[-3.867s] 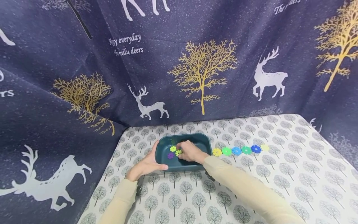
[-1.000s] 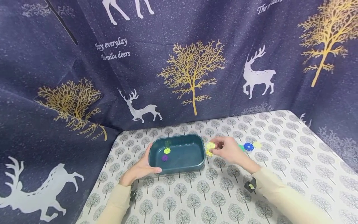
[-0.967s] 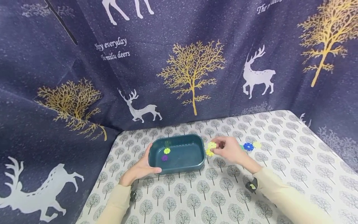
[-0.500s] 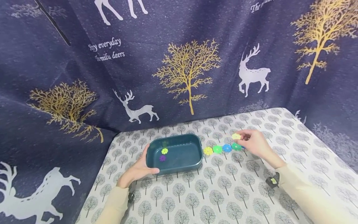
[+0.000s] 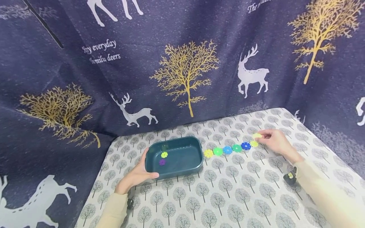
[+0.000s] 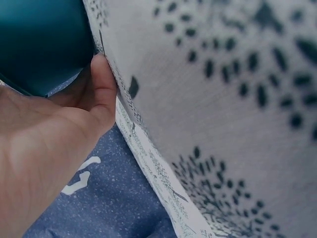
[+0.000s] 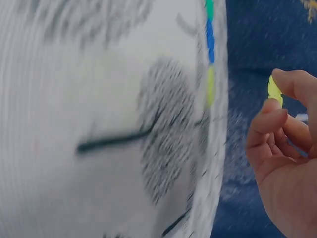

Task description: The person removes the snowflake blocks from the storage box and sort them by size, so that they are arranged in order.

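Note:
My left hand (image 5: 138, 172) holds the left end of a dark teal plastic tub (image 5: 182, 173), thumb along its front wall and fingers at its side. In the left wrist view the thumb touches the tub wall (image 6: 49, 44). Inside the tub lie a yellow-green (image 5: 164, 155) and a purple flower-shaped snowflake disc (image 5: 162, 162). My right hand (image 5: 277, 143) pinches a pale yellow snowflake disc (image 7: 274, 92) between thumb and fingers, just above the pale yellow disc (image 5: 254, 144) at the right end of a row.
From the tub's right side the row runs rightward: yellow (image 5: 208, 153), bright green (image 5: 218, 151), light blue (image 5: 227, 150), darker green (image 5: 236, 148) and dark blue (image 5: 246, 146) discs. A tree-patterned cloth (image 5: 216, 199) covers the table. Behind hangs a navy curtain (image 5: 159, 79) with deer and trees.
My right hand took a yellow disc out of the tub and carried it rightward along the row to its far end. The left hand stays on the tub; the head view shifted slightly.

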### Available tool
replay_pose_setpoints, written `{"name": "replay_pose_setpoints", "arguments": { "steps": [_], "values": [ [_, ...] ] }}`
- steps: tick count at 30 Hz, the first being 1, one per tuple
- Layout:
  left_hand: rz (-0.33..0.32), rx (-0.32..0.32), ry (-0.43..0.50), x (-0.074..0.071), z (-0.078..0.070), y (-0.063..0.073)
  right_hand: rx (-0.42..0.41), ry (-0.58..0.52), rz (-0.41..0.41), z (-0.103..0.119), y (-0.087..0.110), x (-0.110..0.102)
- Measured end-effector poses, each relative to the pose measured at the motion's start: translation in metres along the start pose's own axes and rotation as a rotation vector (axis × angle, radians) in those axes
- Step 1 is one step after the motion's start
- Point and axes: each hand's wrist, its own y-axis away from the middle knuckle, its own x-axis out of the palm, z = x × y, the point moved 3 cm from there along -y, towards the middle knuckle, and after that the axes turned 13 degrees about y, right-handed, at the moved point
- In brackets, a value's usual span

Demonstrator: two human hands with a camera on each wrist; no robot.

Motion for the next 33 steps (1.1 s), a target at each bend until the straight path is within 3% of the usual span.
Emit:
{"name": "replay_pose_setpoints", "arguments": {
  "steps": [5, 10, 20, 33],
  "values": [
    [-0.009, -0.012, -0.005, -0.002, 0.002, 0.003, -0.033, 0.040, 0.048, -0.014, -0.007, 0.004],
    [-0.004, 0.027, -0.021, -0.004, 0.002, 0.002, -0.042, 0.099, 0.112, -0.021, -0.011, 0.006],
    [-0.009, 0.022, -0.033, -0.007, -0.002, -0.002, -0.081, 0.139, 0.112, -0.020, -0.015, 0.006],
    [0.018, 0.024, 0.042, 0.000, -0.001, -0.002, -0.061, 0.183, 0.167, -0.026, -0.009, 0.007]
  ]
}}
